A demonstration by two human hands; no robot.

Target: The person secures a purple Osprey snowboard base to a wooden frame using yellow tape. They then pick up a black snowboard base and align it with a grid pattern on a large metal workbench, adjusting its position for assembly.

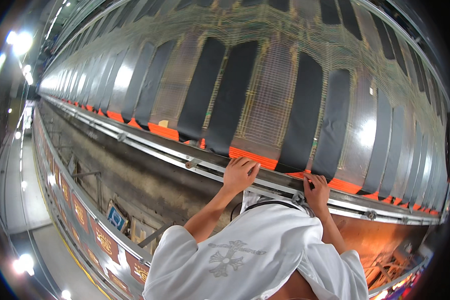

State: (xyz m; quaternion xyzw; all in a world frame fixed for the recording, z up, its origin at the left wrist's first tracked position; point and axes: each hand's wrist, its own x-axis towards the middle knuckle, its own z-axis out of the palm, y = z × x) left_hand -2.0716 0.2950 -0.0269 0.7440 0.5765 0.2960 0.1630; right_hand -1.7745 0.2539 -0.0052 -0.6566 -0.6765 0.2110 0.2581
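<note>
"Hands?"

"My left hand (241, 173) curls its fingers, partly open, at the orange-lined band (263, 160), its one o'clock; my right hand (316, 190) likewise below the black panel (332, 125), twelve o'clock. Grip: can't tell."

"Step?"

"Edge-straightening, I judge; next calls for even tension."

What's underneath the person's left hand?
An orange strip shows just beyond the left hand, and a metal rail shows to either side of it. Whatever lies directly beneath the hand is covered.

Black strips (301, 110), gridded panels (271, 95) and orange bands (253, 157) line a long table (157, 150).
</note>
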